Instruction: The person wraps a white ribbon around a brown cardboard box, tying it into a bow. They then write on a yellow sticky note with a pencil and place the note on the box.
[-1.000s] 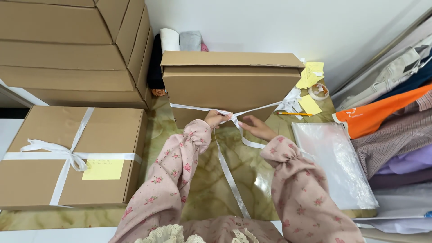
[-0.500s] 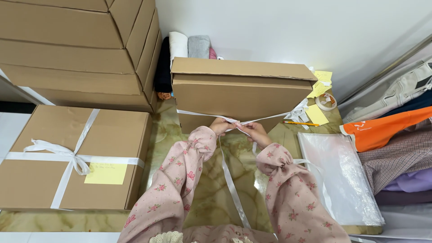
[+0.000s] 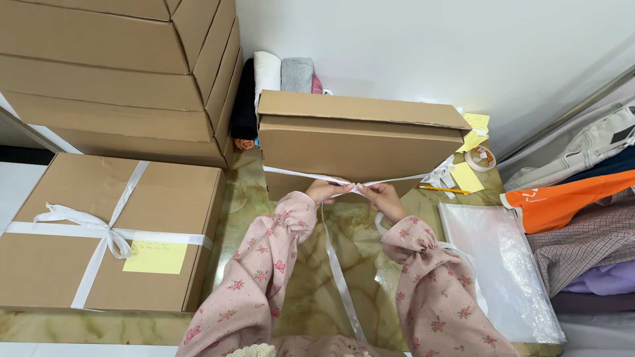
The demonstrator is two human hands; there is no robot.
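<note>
A brown cardboard box [image 3: 357,142] stands in front of me on the marbled surface. A white ribbon [image 3: 297,174] runs across its front face. My left hand [image 3: 325,190] and my right hand [image 3: 382,197] both pinch this ribbon where its strands cross at the box's lower front. One loose ribbon end [image 3: 338,277] hangs down toward me between my pink floral sleeves. The ribbon's right side bunches at the box's right corner [image 3: 440,177].
At left a flat cardboard box [image 3: 79,277] is tied with a white bow and carries a yellow note [image 3: 155,256]. Larger boxes [image 3: 112,73] are stacked behind it. Folded clothes [image 3: 281,73], yellow notes, a tape roll [image 3: 479,158], a pencil, clear bags [image 3: 499,264] and garments [image 3: 582,218] lie right.
My hands have drawn closer together on the ribbon at the box front, and the view has shifted slightly so the box sits lower in the picture.
</note>
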